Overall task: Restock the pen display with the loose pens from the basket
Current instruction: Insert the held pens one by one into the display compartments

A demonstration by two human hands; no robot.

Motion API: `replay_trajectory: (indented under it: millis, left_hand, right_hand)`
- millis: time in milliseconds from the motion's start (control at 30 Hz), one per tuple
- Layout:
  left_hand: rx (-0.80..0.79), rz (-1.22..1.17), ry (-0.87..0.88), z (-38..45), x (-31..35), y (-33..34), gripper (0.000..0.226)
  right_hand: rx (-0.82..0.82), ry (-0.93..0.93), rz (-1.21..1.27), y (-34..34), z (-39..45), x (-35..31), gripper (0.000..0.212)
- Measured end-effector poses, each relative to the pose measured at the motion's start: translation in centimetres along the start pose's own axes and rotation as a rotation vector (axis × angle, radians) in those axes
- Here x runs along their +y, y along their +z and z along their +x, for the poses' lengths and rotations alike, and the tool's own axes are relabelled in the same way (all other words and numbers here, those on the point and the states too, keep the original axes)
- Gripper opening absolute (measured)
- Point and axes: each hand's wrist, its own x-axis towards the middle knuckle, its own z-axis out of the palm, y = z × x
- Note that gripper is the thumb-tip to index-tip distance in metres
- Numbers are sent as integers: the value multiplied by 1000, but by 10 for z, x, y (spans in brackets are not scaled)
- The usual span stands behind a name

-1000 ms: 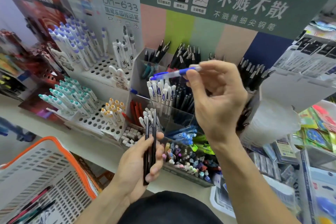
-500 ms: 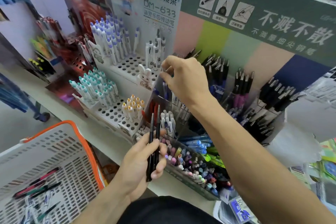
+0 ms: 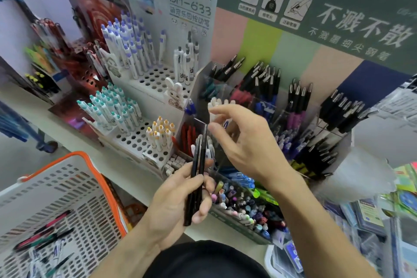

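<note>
— Pens: where are the black pens [image 3: 196,178] right now?
— In the left hand [image 3: 178,205], standing nearly upright in front of the pen display [image 3: 266,101]. Thumb in front, fingers curled behind; the barrels are pinched between them, tips pointing up.
— And the right hand [image 3: 246,144]?
— Just above and to the right of those tips. Its fingers [image 3: 220,109] are spread and loosely bent, holding nothing. The thumb sits right beside the top of the tallest black pen; whether it actually touches, I can't tell.
— How many pens are in the grip?
— Two for sure, maybe three. They overlap, so the count is unclear.
— More loose ones?
— Yes, pink and dark pens [image 3: 42,235] lie on the floor of the white basket [image 3: 74,187] with the orange rim, lower left. The frame cuts the basket off.
— Anything hidden?
— The right hand covers some of the display's middle compartments, and motion blur smears the packets [image 3: 370,210] at the far right.
</note>
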Motion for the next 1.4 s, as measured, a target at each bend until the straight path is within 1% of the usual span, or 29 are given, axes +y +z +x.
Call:
replay_trajectory:
  millis: [100, 200, 233, 333, 400, 467, 533, 667, 733, 767, 833, 933, 1100, 1233, 1267, 1367, 1400]
  left_hand:
    - [-124, 17, -17, 1, -1, 3, 31]
    - [-246, 31, -42, 4, -3, 5, 21]
    - [-268, 60, -53, 6, -4, 6, 22]
    - [-282, 220, -70, 10, -6, 7, 27]
    - [-286, 279, -88, 13, -7, 9, 32]
    - [-257, 293, -113, 14, -8, 11, 32]
    - [-192, 269, -139, 15, -9, 12, 28]
    - [-112, 142, -150, 16, -8, 13, 37]
    - [-91, 104, -139, 17, -8, 15, 39]
    - [-79, 103, -133, 17, -9, 16, 39]
    - [-60, 123, -128, 17, -10, 19, 40]
    - [-61, 147, -127, 17, -12, 21, 36]
    - [-31, 189, -86, 18, -12, 17, 36]
    - [-24, 175, -74, 16, -12, 16, 34]
    - [-26, 167, -70, 16, -12, 16, 34]
    - [-6, 171, -43, 18, -14, 16, 35]
    - [2, 180, -28, 19, -15, 15, 37]
  right_hand:
    - [25, 150, 156, 3, -27, 7, 36]
    - [40, 306, 393, 6, -47, 13, 36]
    - [61, 347, 458, 6, -52, 14, 36]
    - [117, 433, 642, -1, -61, 17, 43]
    - [128, 425, 666, -9, -65, 20, 47]
    - [166, 405, 637, -18, -68, 22, 47]
    - [292, 383, 600, -29, -71, 21, 44]
    - [703, 230, 413, -49, -67, 19, 43]
    - [832, 160, 354, -52, -62, 24, 43]
    - [859, 133, 316, -52, -59, 26, 41]
    - [848, 85, 209, -50, -54, 32, 40]
    - [776, 12, 32, -47, -49, 38, 38]
    - [620, 30, -138, -38, -40, 45, 34]
    - [478, 63, -314, -38, -36, 55, 12]
    - [441, 71, -349, -37, -36, 57, 13]
    - [292, 84, -411, -33, -39, 55, 35]
    - [267, 87, -413, -32, -41, 53, 40]
